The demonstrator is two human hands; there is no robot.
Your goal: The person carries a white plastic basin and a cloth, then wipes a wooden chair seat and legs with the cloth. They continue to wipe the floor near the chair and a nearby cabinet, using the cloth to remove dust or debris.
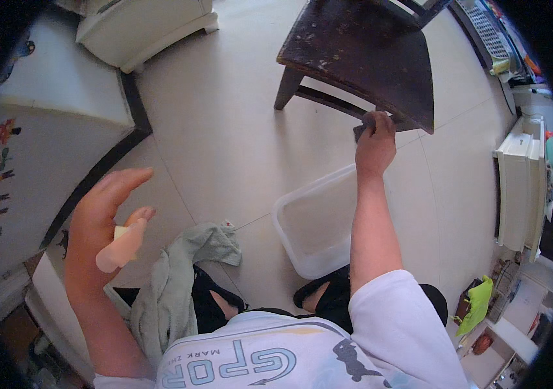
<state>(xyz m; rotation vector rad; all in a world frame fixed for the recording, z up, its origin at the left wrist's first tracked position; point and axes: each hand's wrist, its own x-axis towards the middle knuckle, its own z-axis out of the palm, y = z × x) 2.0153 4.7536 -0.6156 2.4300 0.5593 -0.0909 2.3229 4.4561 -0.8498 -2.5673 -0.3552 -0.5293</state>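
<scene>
My right hand (377,141) grips a dark cloth or scrubbing pad (364,126), its fingers at the front lower edge of a dark wooden chair (364,48) with a worn, scuffed seat. Out to the left, my left hand (116,209) is raised with fingers apart and nothing in it; an adhesive bandage (123,243) seems to be on its thumb side. Below my right forearm, partly hidden by it, a translucent plastic tub (315,223) rests on the tiled floor. A pale green towel (174,282) drapes over my leg at the lower left.
A white cabinet or wall corner (62,141) with a black base strip and painted pictures is at left. White furniture (145,34) stands at the upper left. Along the right are a white drawer unit (514,185), shelves, and a lime green bag or cloth (476,304).
</scene>
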